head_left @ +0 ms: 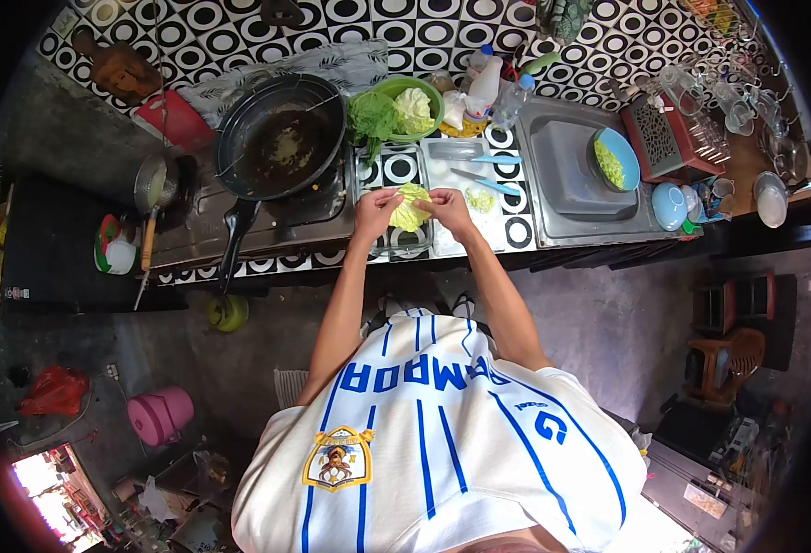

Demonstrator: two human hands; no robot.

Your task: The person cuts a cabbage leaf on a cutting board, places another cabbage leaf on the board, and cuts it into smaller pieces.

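A pale yellow-green cabbage leaf (411,210) is stretched between my two hands, in the middle of the head view. My left hand (377,212) pinches its left edge, and my right hand (450,210) pinches the right edge. Below the leaf, a clear container (396,249) sits at the counter's front edge. To the right lies a white cutting board (456,241) with a small piece of cabbage (480,198) on it. Two blue-handled knives, an upper knife (496,159) and a lower knife (498,187), rest nearby.
Behind my hands, a green bowl (438,97) holds cabbage and leafy greens. A dark wok (281,138) with brown residue stands on the stove at left, its handle pointing toward me. Bottles (487,81) line the back. In the right-hand sink (567,138), a blue bowl (628,147) holds chopped greens.
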